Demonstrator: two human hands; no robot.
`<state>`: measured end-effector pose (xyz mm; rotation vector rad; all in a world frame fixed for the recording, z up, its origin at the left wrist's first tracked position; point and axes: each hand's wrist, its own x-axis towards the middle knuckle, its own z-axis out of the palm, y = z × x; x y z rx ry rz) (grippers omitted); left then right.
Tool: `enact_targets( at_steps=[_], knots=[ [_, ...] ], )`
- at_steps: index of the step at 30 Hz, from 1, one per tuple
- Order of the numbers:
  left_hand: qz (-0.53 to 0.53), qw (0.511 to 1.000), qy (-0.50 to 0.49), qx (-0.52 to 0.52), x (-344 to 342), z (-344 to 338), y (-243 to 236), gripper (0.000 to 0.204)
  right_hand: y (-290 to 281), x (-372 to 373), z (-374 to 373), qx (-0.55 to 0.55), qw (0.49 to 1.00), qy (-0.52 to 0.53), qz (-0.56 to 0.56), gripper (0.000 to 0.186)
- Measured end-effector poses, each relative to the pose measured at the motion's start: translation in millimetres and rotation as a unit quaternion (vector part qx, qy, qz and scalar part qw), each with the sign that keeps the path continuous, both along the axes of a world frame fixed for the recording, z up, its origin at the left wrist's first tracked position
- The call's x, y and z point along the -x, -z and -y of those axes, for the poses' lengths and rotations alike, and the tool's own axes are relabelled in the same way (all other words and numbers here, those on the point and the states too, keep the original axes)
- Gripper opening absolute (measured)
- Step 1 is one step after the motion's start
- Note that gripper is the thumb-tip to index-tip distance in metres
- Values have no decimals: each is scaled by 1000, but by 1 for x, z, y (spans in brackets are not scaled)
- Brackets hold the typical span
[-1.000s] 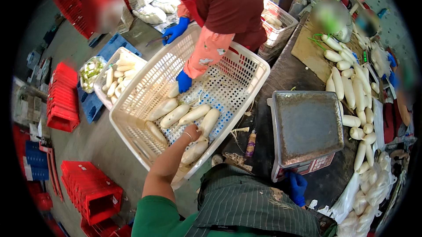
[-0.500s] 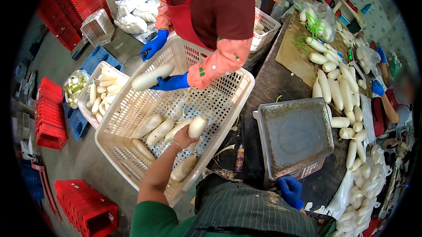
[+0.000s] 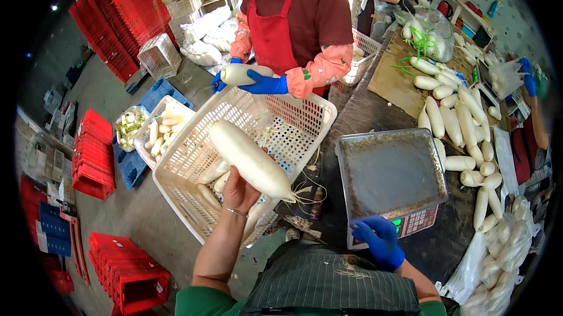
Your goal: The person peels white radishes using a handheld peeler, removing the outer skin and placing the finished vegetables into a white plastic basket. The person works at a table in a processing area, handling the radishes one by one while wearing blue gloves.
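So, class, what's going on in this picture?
The person's bare left hand holds a radish above the crate. Their gloved right hand is at the near side of the scale. Across the crate, a co-worker holds another radish. More radishes lie on the table.

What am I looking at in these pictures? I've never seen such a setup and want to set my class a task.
There is no robot here: these are a person's own hands. Every picture comes from the left of two wide fisheye cameras worn on the head, looking down, so edges bend. The bare left hand holds a large white radish over a pale crate. The blue-gloved right hand is at the front of a scale, seemingly holding nothing. The scale and more radishes rest on the dark table. Opposite, a co-worker holds another radish.
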<state>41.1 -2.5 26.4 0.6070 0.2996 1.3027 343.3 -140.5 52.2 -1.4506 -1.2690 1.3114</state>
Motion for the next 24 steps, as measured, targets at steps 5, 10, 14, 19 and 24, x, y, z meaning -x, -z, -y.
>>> enact_targets(
  at_steps=[5,10,14,19,24],
  knots=[
    [89,995,29,15,-43,29,0,76,-40,23,-28,-56,991,-85,-85,53],
    [20,999,17,-21,-69,53,-5,79,-30,50,-36,-97,964,-96,-228,65],
    [-26,999,-37,-26,-40,76,-18,83,-28,32,-49,-88,968,-145,-184,46],
    [-228,971,27,64,8,121,-7,77,-8,21,-62,-57,955,-187,-222,40],
    [-226,963,112,93,-11,151,-27,81,-5,30,-72,-20,952,-176,-251,36]
  ],
)
